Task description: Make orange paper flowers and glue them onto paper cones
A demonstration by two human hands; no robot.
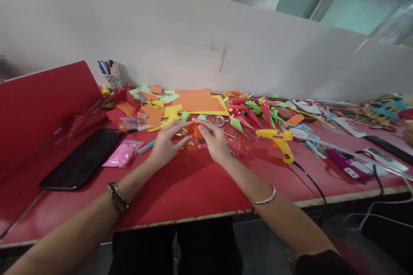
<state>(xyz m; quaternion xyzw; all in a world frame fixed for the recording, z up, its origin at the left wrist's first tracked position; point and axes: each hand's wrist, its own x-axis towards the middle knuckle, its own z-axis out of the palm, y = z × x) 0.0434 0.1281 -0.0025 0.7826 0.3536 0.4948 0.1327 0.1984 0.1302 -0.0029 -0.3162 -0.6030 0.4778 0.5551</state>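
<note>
Between my two hands, above the red table, is a small piece of orange paper (195,130) that looks curled or folded. My left hand (167,141) has its fingers closed on the paper's left side. On the other side, my right hand (214,138) pinches it between thumb and fingers. The fingers hide part of the paper's shape. Behind my hands lie orange sheets (195,100) on top of yellow paper (222,105). A clear tape roll (215,120) is just behind my right hand.
Right of my hands stands a yellow glue gun (280,142) with a black cord. Several paper cones (251,114) lie behind it. A black phone (83,159), a pink bag (121,154) and a pen cup (111,78) are on the left. A purple power strip (348,165) sits far right.
</note>
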